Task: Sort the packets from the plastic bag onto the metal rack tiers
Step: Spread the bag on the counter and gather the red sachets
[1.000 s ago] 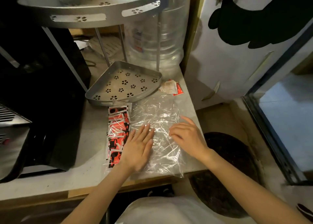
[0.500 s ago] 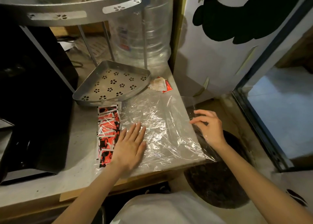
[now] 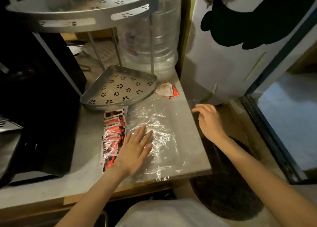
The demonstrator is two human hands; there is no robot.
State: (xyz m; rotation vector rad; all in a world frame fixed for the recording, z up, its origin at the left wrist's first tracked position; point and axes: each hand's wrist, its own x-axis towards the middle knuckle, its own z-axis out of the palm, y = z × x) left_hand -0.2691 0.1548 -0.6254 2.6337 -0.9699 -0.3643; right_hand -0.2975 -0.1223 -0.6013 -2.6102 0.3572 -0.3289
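Left hand (image 3: 135, 151) fingers spread flat on the plastic bag (image 3: 159, 141); right hand (image 3: 208, 122) fingers loosely curled beside it, beyond the counter (image 3: 85, 141) edge; packets (image 3: 113, 134) lie left.

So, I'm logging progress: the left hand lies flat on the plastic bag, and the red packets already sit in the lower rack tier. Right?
Not quite. The left hand does lie flat on the plastic bag, but the head view shows the red packets still on the counter, under the plastic, in front of the lower rack tier, not in it.
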